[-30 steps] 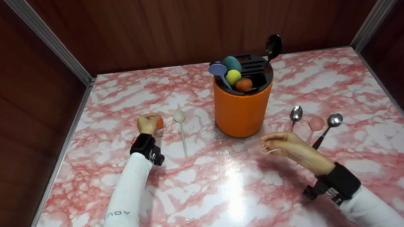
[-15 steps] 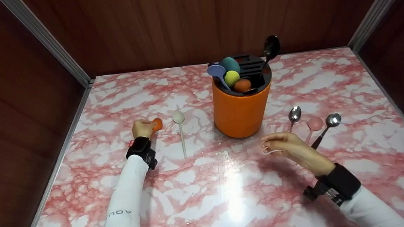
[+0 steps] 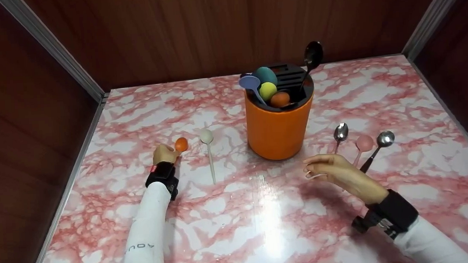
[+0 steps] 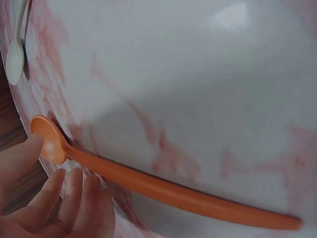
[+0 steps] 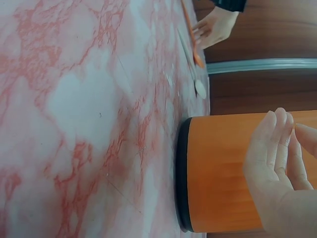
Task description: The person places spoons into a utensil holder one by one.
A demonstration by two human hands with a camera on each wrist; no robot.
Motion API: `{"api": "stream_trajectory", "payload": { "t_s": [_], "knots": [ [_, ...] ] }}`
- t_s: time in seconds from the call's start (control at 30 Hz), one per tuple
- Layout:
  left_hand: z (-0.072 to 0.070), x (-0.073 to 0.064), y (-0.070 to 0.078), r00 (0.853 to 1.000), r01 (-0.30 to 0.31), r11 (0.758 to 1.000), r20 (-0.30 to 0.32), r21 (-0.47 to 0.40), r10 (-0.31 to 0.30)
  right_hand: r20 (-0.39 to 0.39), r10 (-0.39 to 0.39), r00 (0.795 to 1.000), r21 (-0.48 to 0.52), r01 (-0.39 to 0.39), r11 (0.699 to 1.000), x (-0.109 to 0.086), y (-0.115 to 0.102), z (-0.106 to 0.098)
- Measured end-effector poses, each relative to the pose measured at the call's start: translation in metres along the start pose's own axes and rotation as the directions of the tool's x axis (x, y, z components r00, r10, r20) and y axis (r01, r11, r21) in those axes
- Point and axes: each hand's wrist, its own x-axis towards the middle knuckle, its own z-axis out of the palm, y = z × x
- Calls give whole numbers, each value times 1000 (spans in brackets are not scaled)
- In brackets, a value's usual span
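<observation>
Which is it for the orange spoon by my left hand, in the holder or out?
Out: the orange spoon lies on the table beside your left hand, apart from the holder.

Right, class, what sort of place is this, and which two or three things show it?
It looks like a staged work booth rather than a real kitchen: panels with metal strips at the corners wall in three sides of the table, and spoons lie either side of a holder.
</observation>
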Motion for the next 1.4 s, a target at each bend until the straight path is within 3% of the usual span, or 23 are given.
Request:
{"api": "stream_trajectory", "payload": {
  "t_s": [0.3,0.47,0.77,0.87,0.93,1.0,1.1,1.17,1.27,1.3,1.4],
  "knots": [
    [6,2,-6,1000,-11,996,-11,85,12,21,-27,999,21,26,999,-2,3,-1],
    [7,3,-6,1000,7,997,-9,81,-7,7,-21,1000,20,20,1000,-2,3,-1],
    [9,-2,2,999,-27,996,-25,88,29,2,-26,1000,11,26,1000,-2,4,-2],
    [14,10,-7,1000,-27,998,-4,63,27,-6,-15,1000,18,15,1000,-2,4,-2],
    [30,36,-34,999,-45,999,-10,22,45,-3,-9,1000,19,9,1000,-2,4,-2],
    [54,73,-71,999,-46,999,-6,-2,46,6,-11,1000,15,11,1000,-1,4,-2],
    [92,129,-128,997,-50,999,-56,-5,50,23,-24,999,13,24,1000,-1,5,-3],
    [106,147,-146,998,-5,1000,-55,-13,5,35,-41,999,16,40,999,-2,6,-4],
    [109,149,-148,998,45,993,-27,-109,-49,47,-61,997,22,60,998,-2,7,-4],
    [98,131,-133,998,67,985,11,-162,-66,50,-68,996,20,67,998,-3,8,-4],
    [86,110,-114,993,104,941,83,-323,-81,49,-74,996,25,73,997,-3,8,-5]
  ]
}}
